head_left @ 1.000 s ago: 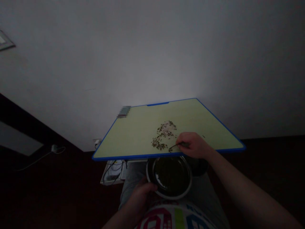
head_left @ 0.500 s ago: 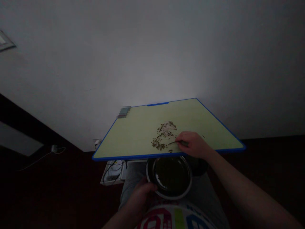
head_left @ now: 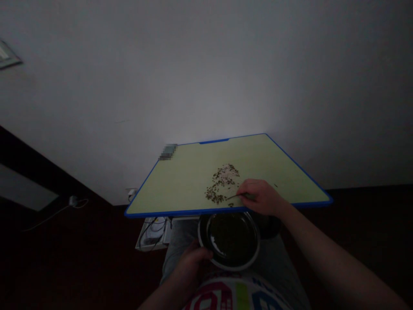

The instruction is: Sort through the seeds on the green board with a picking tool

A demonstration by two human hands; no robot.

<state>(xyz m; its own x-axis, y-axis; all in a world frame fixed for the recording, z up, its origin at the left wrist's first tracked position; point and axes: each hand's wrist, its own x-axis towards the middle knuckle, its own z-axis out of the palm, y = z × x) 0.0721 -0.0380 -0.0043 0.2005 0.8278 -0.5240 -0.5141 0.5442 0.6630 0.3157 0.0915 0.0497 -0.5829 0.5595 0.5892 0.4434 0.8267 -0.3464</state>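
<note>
On the pale green tabletop [head_left: 180,185] with a blue rim lies a loose pile of small dark and pale grains [head_left: 226,174]. A second cluster of dark grains [head_left: 213,194] spreads nearer the front edge. My right hand [head_left: 261,196] is closed on a thin dark stick-like tool [head_left: 237,196], whose tip points left at this cluster. Below the edge, over my lap, is a round metal bowl [head_left: 254,258] with dark contents too dim to name. My left hand [head_left: 196,258] grips its left rim, thumb on top and fingers hidden beneath.
A pixelated flat object [head_left: 168,152] sits at the table's far left corner. The table stands against a pale wall [head_left: 206,77]. A white tray with cables [head_left: 153,234] is below on the left. A dark round container [head_left: 271,226] is partly visible right of the bowl.
The tool's tip has dropped slightly and shifted a little left, toward the nearer cluster. My left hand and the bowl stay in place.
</note>
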